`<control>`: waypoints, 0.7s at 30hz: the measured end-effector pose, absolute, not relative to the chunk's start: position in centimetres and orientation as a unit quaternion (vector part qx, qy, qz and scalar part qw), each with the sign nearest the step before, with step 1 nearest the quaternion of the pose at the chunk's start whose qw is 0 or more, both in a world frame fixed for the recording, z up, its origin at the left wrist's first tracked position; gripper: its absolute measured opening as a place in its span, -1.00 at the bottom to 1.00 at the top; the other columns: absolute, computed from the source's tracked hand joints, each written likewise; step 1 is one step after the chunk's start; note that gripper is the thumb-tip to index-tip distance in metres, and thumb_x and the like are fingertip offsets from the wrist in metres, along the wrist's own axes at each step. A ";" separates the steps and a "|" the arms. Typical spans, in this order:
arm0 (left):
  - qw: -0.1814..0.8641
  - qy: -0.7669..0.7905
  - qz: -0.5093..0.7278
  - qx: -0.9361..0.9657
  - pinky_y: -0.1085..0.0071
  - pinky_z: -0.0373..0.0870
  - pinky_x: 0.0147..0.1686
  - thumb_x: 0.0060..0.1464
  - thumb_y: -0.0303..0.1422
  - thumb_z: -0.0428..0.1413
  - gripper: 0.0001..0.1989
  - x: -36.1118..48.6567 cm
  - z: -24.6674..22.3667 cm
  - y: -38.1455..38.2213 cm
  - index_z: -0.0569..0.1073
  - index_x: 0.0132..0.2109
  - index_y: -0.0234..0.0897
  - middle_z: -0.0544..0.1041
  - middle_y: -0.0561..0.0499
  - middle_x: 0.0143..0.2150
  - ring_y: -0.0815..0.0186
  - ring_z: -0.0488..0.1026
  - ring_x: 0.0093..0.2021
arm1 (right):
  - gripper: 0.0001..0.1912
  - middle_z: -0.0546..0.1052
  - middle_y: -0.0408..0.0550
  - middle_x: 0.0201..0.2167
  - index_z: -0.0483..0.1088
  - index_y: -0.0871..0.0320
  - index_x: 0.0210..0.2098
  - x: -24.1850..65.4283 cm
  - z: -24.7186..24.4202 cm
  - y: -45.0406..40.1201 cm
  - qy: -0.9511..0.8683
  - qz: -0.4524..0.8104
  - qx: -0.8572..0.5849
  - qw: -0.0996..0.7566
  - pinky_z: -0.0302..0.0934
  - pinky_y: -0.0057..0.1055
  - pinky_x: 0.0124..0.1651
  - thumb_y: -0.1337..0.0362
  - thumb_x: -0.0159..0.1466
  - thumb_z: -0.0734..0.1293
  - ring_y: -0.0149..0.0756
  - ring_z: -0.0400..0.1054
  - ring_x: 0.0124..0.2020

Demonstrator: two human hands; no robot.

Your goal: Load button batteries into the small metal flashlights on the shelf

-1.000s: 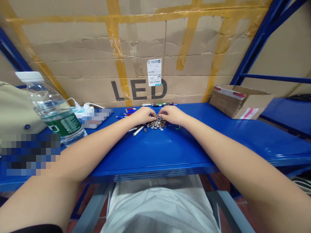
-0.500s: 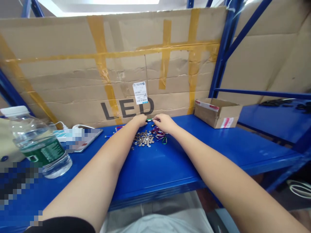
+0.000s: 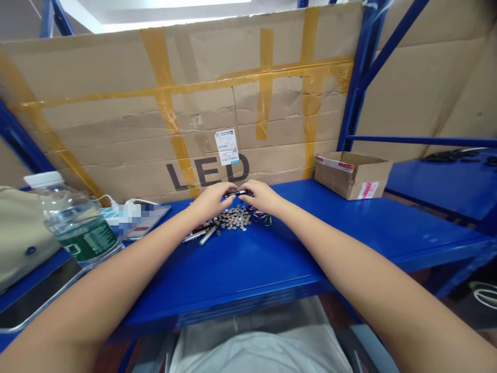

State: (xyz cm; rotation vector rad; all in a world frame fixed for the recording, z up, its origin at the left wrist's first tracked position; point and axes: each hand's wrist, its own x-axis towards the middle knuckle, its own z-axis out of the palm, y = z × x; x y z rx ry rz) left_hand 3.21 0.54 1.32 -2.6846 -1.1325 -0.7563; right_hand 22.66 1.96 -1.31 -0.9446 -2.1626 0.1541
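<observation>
- Left hand and right hand both half closed, fingers curled inward, fingertips almost meeting just above the shelf; no telling from this view which hand, if either, truly grips
- Slim dark pen-shaped item across the narrow gap between the hands, right at the fingertips, its ends partly hidden
- Just below the hands, small coins in one low heap, with no separate groups visible
- Touching the heap's right edge, small coloured carabiners, close under the right hand
- Just left of the heap, loose silver metal pens, near the left wrist
- So far, coins, pens and carabiners all loose together, with nothing lined up or visibly packed
- Against the earlier view, hands closer together and silver pens now in sight beside the heap
- Farther out, blue steel shelf beneath everything, open cardboard box toward the right, its inside out of view
- To the left, plastic water bottle and beige bag
- Behind, taped cardboard carton printed with LED
</observation>
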 end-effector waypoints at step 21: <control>0.027 -0.367 -0.301 -0.880 0.34 0.35 -0.11 0.21 -0.34 0.06 -0.82 2.1 -2.1 -0.1 0.53 -0.12 -0.23 0.61 -0.02 -0.14 0.23 0.51 -0.12 | -0.86 0.52 -0.10 -0.44 0.42 0.17 -0.27 22.4 -2.5 1.6 -0.816 0.223 -0.379 0.374 0.25 -0.39 -0.32 0.26 0.23 0.29 -0.36 0.35 -0.42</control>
